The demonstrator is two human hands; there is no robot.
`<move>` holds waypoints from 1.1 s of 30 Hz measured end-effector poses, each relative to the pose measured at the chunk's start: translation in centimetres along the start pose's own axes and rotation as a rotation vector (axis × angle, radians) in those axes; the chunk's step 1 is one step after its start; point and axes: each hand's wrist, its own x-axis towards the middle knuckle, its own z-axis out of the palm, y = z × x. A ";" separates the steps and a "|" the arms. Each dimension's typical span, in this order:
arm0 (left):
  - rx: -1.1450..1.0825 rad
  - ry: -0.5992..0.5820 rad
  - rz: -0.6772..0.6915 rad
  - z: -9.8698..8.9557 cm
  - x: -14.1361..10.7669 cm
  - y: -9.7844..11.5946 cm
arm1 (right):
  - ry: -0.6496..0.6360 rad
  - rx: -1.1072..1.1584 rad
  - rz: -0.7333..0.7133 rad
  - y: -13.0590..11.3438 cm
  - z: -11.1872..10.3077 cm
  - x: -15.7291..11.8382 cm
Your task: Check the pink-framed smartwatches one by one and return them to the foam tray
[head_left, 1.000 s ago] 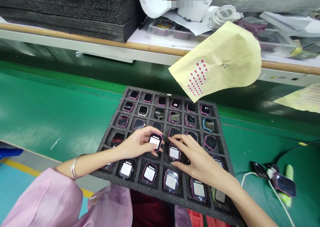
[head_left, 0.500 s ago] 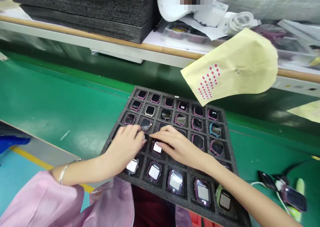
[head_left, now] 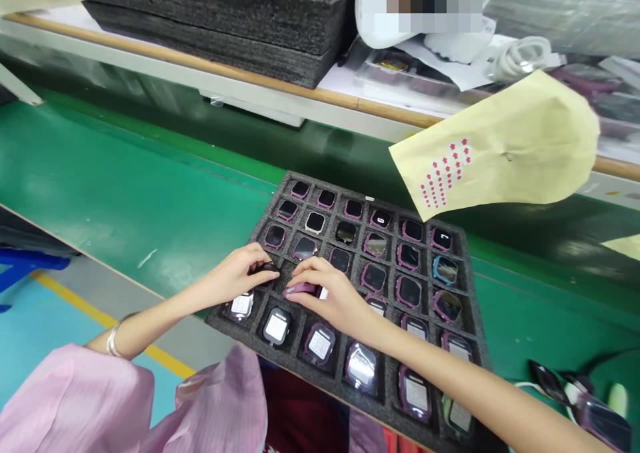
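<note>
**Both hands on watches, 9–10 o'clock side of the tray; right one tipped up**

Largest first, clock faces from tray centre.

- Green bench [head_left: 165, 230] runs under everything.
- Black foam stack [head_left: 220, 23] on the shelf, 11 o'clock.
- Black foam tray [head_left: 475, 300]: gridded, watches in its pockets, near-edge row showing mostly white screens.
- Yellow sheet [head_left: 500, 150] with red arrow marks hangs at 1 o'clock.
- Right hand [head_left: 335, 300]: thumb and fingertips pinch a purple-cased watch [head_left: 300, 288], tilted on edge over the pockets, 9 o'clock. Other fingers bent, close together.
- Left hand [head_left: 240, 270]: at the tray's left side, 9–10 o'clock. Fingers curled together, thumb opposite, closed round a dark watch [head_left: 269, 267]. Far-side contact hidden; can't tell if it's lifted.
- Blue-cased watch [head_left: 445, 270] sits in its pocket, 2 o'clock.

Just changed: left fingers moved over to the left-end pocket; the right hand's watch is now the tipped one. My read: two units in play at once, right one not seated flat. Fingertips nearly meet, so knock risk between them.
</note>
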 end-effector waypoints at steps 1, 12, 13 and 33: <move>-0.119 0.010 0.008 -0.2 0.2 0.3 | 0.013 0.196 0.014 -0.2 -0.6 -0.4; -1.186 -0.034 -0.163 0.0 4.3 6.4 | 0.136 0.742 0.372 0.1 -5.2 -2.4; -1.167 -0.044 -0.172 0.3 4.5 6.5 | 0.101 0.774 0.380 0.2 -5.1 -2.7; -0.404 0.120 0.093 3.6 3.9 5.0 | 0.055 0.787 0.312 2.1 -4.8 -4.2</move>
